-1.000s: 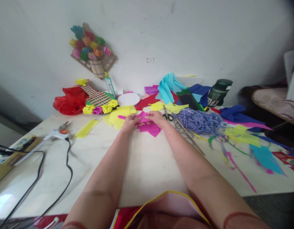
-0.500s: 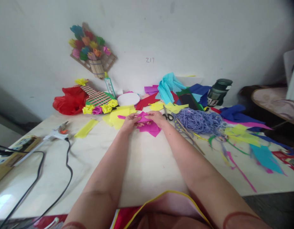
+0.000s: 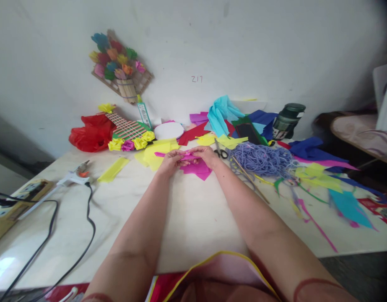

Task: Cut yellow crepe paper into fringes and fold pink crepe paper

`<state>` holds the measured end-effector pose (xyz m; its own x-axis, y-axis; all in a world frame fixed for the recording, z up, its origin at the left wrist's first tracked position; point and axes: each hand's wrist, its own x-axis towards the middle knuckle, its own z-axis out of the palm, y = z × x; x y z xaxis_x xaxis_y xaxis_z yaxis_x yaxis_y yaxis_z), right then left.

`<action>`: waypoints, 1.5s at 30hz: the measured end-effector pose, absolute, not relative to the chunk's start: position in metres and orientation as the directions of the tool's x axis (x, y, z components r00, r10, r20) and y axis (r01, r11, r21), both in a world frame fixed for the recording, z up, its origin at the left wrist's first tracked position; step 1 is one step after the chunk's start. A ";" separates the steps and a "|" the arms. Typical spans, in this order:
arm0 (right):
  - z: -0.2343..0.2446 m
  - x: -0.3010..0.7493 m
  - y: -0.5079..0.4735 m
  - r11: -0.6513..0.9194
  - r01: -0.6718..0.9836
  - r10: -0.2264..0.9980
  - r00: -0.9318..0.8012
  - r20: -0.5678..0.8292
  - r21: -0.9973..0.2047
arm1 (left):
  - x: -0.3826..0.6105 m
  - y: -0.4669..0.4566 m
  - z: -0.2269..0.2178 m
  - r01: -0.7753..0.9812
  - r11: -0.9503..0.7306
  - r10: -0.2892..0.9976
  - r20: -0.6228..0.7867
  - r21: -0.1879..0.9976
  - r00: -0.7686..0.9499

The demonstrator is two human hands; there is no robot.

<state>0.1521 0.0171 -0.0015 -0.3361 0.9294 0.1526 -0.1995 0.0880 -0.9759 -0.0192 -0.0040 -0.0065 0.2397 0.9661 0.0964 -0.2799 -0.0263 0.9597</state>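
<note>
Between both hands is a small piece of magenta crepe paper, folded or rolled into a narrow strip. My left hand pinches its left end, and my right hand grips the right end, thumbs on top. Under the hands a larger magenta paper sheet lies flat on the table. Yellow paper sheets lie just left of my left hand. Black-handled scissors rest beside my right hand.
At right lie a heap of purple string, a thin stick and paper scraps. A glue gun, its cord and a power strip occupy the left. Behind stand a stick craft with paper flowers and a dark green bottle.
The magenta paper in my hands has gone from a raised, wider fold to a flatter, narrower strip. Both hands stay in almost the same place.
</note>
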 end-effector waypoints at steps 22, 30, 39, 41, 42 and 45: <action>0.004 0.152 0.011 0.205 -0.076 0.914 -0.342 0.219 -0.976 | -0.015 -0.006 -0.003 -0.251 -0.048 0.973 0.102 0.967 0.208; 0.003 0.157 0.013 0.193 -0.010 0.918 -0.352 0.184 -0.981 | -0.012 -0.005 -0.004 -0.170 -0.124 0.974 0.153 0.978 0.168; 0.000 0.157 0.016 0.101 0.001 0.940 -0.327 0.095 -0.995 | -0.011 -0.003 -0.006 -0.042 -0.235 0.963 0.238 0.971 0.129; 0.000 0.156 0.017 0.096 0.040 0.938 -0.337 0.077 -0.995 | -0.011 -0.002 -0.007 -0.033 -0.238 0.963 0.240 0.971 0.123; -0.001 0.156 0.017 0.100 0.054 0.936 -0.344 0.076 -0.994 | -0.011 -0.002 -0.007 -0.029 -0.240 0.963 0.242 0.970 0.121; -0.003 0.156 0.019 0.113 0.095 0.935 -0.346 0.074 -0.989 | -0.012 -0.002 -0.006 -0.015 -0.257 0.959 0.257 0.966 0.119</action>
<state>0.1556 0.0190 -0.0025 -0.3464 0.9352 0.0738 0.0948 0.1131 -0.9890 -0.0116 -0.0025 -0.0065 0.1193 0.9590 0.2572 -0.0154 -0.2573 0.9662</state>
